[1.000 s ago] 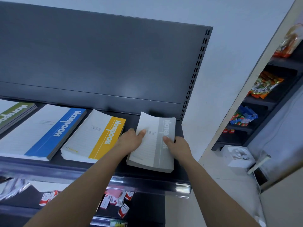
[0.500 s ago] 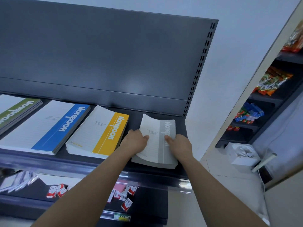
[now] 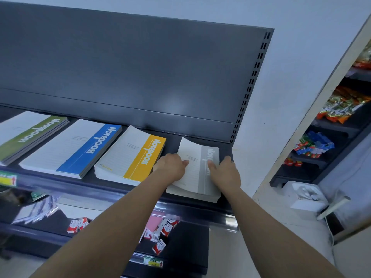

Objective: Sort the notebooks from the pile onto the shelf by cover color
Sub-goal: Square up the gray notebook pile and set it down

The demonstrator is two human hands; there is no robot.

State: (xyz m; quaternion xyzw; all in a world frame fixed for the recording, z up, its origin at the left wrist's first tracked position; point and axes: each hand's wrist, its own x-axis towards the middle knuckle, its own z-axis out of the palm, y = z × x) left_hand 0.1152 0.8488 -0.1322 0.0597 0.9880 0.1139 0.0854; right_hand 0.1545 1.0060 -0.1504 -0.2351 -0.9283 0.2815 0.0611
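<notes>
A stack of grey-striped notebooks point(image 3: 197, 177) lies at the right end of the dark shelf point(image 3: 100, 189). My left hand point(image 3: 170, 167) grips its left edge, thumb on the top cover. My right hand point(image 3: 224, 173) holds the right edge, thumb on the grey stripe. The top cover's far left corner curls upward. To the left lie a yellow-striped stack point(image 3: 132, 157), a blue-striped stack point(image 3: 74, 147) and a green-striped stack point(image 3: 30, 135), all flat in a row.
The shelf's dark back panel point(image 3: 130, 77) rises behind the stacks. Below, a lower shelf holds small red and white boxes point(image 3: 160, 231) and loose booklets point(image 3: 36, 211). A second rack with snack packets point(image 3: 341, 109) stands at the right, a white box point(image 3: 305, 195) on the floor.
Both hands have pushed the grey stack a little further back and squared it on the shelf. My view has shifted slightly right and down.
</notes>
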